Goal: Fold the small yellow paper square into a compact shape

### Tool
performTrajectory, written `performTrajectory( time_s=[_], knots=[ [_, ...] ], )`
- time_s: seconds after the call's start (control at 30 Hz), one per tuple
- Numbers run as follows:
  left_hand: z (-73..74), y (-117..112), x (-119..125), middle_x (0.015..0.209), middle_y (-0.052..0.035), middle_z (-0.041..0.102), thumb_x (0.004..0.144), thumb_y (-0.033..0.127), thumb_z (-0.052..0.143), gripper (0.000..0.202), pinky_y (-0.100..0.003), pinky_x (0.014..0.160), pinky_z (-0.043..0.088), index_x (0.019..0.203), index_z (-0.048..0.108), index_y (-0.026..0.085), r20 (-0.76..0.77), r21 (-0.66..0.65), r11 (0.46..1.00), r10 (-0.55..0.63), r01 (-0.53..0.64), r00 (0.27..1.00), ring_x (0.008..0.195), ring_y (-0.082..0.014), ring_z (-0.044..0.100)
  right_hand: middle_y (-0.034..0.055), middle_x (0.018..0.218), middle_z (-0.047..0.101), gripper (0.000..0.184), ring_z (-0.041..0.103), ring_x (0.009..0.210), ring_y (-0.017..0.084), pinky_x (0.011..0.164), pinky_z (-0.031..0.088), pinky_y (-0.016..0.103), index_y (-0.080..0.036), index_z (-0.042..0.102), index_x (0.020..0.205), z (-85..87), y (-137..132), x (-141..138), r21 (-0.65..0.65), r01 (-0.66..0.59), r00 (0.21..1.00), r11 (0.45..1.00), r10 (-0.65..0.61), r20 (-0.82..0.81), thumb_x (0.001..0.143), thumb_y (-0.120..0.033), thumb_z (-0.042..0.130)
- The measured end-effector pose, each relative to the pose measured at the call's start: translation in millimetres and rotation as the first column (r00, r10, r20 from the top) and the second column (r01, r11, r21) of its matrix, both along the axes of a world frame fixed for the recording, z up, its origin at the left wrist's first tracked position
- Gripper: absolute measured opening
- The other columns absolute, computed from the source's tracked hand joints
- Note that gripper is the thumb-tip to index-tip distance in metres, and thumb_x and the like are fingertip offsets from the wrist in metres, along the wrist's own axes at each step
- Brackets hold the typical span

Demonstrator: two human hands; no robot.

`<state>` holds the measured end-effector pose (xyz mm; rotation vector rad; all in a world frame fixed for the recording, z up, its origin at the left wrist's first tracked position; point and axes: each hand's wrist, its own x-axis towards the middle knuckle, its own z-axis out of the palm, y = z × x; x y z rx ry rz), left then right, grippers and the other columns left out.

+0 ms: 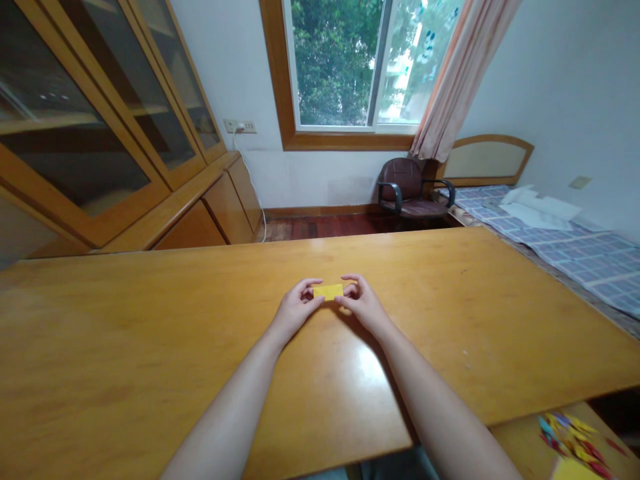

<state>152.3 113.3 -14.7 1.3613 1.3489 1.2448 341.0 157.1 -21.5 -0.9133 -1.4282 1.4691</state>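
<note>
A small folded piece of yellow paper (pixel 329 291) is held just above the wooden table (pixel 150 333), near its middle. My left hand (pixel 296 310) pinches the paper's left end between thumb and fingers. My right hand (pixel 361 303) pinches its right end the same way. Both forearms reach in from the bottom edge of the view.
A pile of small coloured folded papers (pixel 575 440) lies on a lower surface at the bottom right. Beyond the table stand a glass-door wooden cabinet (pixel 100 133) at left, a dark office chair (pixel 407 190) under the window, and a bed (pixel 575 247) at right.
</note>
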Motion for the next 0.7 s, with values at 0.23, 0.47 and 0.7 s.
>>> performTrajectory(
  time_s=[0.23,0.47,0.7],
  knots=[
    [0.6,2.2,-0.3,0.083,-0.0012,0.066,0.073,0.036,0.07,0.05,-0.028,0.077,0.051,0.116,0.059,0.014,0.037,-0.014,1.0,0.018,-0.018,0.999,0.079,-0.0161,0.064,-0.0072,0.066,0.06,0.051,0.055,0.056,0.012,0.052,0.041,0.022,-0.022,0.046,0.107,3.0,-0.2,-0.5,-0.05,0.031,0.997,0.998,-0.034,-0.066,0.066,-0.03,0.075],
    [2.4,-2.0,0.6,0.097,-0.0069,0.071,0.071,0.034,0.075,0.054,-0.031,0.08,0.052,0.119,0.06,0.016,0.01,-0.02,0.999,-0.041,0.041,0.999,0.089,-0.0218,0.067,-0.0061,0.068,0.062,0.047,0.057,0.06,0.012,0.058,0.041,0.025,-0.021,0.049,0.108,3.4,-2.8,-0.4,0.0,-0.002,0.999,1.0,0.002,-0.034,0.068,-0.028,0.073],
    [2.6,-0.8,-0.1,0.086,-0.003,0.07,0.072,0.036,0.074,0.054,-0.028,0.073,0.05,0.12,0.06,0.016,-0.055,-0.026,1.0,-0.016,0.015,0.998,0.078,-0.0189,0.065,-0.0066,0.066,0.062,0.045,0.055,0.059,0.012,0.059,0.04,0.025,-0.021,0.05,0.105,3.6,-2.7,-2.5,0.012,0.005,1.0,1.0,-0.004,-0.019,0.067,-0.027,0.073]
  ],
)
